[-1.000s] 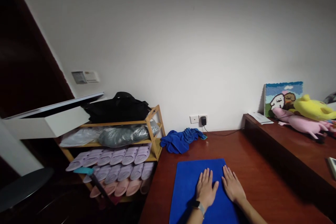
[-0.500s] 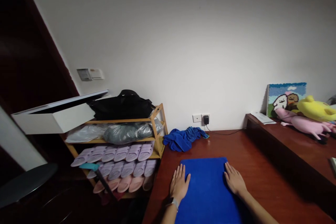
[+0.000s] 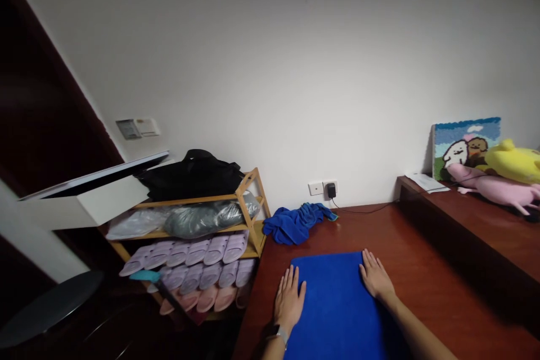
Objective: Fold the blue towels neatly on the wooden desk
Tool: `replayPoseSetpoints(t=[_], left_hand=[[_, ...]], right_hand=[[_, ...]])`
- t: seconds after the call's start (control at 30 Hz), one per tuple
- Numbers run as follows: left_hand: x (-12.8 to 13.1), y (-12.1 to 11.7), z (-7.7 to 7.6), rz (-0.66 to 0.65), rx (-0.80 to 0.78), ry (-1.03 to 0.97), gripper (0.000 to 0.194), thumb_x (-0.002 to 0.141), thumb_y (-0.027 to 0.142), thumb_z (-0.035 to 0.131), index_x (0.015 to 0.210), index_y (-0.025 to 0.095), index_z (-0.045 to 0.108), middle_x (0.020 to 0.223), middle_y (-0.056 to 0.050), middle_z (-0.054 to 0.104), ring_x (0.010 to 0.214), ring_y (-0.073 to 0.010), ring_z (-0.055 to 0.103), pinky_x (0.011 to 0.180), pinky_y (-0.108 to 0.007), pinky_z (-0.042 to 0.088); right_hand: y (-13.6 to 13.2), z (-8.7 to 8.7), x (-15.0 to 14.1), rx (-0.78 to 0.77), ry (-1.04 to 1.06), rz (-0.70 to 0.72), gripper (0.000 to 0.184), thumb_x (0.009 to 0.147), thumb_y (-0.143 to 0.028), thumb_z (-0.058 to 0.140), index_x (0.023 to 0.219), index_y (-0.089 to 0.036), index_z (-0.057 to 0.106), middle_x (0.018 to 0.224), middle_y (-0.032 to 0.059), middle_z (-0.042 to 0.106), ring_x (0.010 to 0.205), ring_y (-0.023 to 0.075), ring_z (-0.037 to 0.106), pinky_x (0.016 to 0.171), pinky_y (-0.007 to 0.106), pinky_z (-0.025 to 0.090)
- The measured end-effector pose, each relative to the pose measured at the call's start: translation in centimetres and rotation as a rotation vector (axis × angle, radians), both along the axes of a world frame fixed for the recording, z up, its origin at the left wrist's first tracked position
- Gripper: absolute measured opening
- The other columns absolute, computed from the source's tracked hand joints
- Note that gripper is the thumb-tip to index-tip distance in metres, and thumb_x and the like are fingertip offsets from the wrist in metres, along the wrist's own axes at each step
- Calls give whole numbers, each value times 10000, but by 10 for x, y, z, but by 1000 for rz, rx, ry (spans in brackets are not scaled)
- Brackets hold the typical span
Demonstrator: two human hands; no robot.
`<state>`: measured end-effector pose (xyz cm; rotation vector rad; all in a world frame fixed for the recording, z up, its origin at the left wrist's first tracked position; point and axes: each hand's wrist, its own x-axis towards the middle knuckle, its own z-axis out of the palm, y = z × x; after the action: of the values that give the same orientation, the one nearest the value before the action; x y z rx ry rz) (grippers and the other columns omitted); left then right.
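A blue cloth (image 3: 333, 304) lies spread smooth on the reddish-brown wooden table (image 3: 439, 292), its near end running out of the picture. My left hand (image 3: 290, 298) rests flat along the cloth's left edge, fingers stretched away from me and thumb on the cloth. On the opposite side, my right hand (image 3: 375, 275) lies flat over the right edge near the far corner, fingers extended. Neither hand grips anything. A second blue cloth (image 3: 295, 224) sits crumpled at the back of the table, apart from both hands.
Left of the table stands a wooden rack (image 3: 248, 208) with rows of slippers (image 3: 215, 247) and a black bag (image 3: 194, 177) on top. A plugged-in charger (image 3: 331, 190) trails a cable along the wall. At right, a raised ledge (image 3: 459, 219) carries plush toys (image 3: 498, 185).
The view has tilted slightly, shifting the surroundings. Both hands stay flat at the cloth's side edges, with no clear movement on it.
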<state>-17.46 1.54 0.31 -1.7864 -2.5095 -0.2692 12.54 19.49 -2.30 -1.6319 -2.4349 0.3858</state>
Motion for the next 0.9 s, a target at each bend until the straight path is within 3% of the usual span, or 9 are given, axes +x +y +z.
replayPoseSetpoints(t=[0.2, 0.4, 0.53, 0.63, 0.9], left_hand=[[14, 5, 8, -76, 73, 118, 597, 1085, 388, 266, 1608, 164, 448, 1703, -86, 384, 1588, -248, 332, 1318, -478, 283], [98, 61, 14, -356, 61, -52, 619, 1101, 453, 187, 1650, 233, 369, 1723, -54, 360, 1599, -239, 314, 1316, -491, 289], [127, 90, 8, -382, -31, -125, 630, 1093, 517, 185, 1664, 294, 329, 1752, -32, 288, 1619, -234, 259, 1336, -492, 234], [111, 92, 2, -352, -33, -163, 626, 1087, 548, 180, 1659, 343, 332, 1759, -4, 273, 1627, -226, 231, 1338, -496, 212], [5, 67, 9, -104, -87, -45, 642, 1076, 538, 259, 1656, 281, 355, 1745, -49, 304, 1622, -257, 247, 1324, -511, 226]], right_hand=[[-2, 3, 0, -19, 18, 9, 742, 1029, -416, 184, 1661, -35, 267, 1748, 136, 246, 1628, 239, 199, 1331, 431, 123], [0, -4, 1, 8, -4, 16, 754, 1028, -411, 178, 1647, 11, 262, 1740, 161, 253, 1624, 256, 216, 1330, 438, 146], [5, -15, 2, 44, -14, 30, 748, 1022, -396, 190, 1637, 16, 296, 1727, 174, 283, 1613, 274, 250, 1322, 450, 183], [7, -20, 2, 59, 8, 26, 748, 1019, -408, 196, 1639, -7, 318, 1719, 164, 309, 1607, 281, 270, 1317, 462, 204], [4, -16, 4, 44, 11, 11, 761, 1014, -425, 187, 1650, -21, 296, 1727, 143, 304, 1612, 273, 256, 1325, 458, 189]])
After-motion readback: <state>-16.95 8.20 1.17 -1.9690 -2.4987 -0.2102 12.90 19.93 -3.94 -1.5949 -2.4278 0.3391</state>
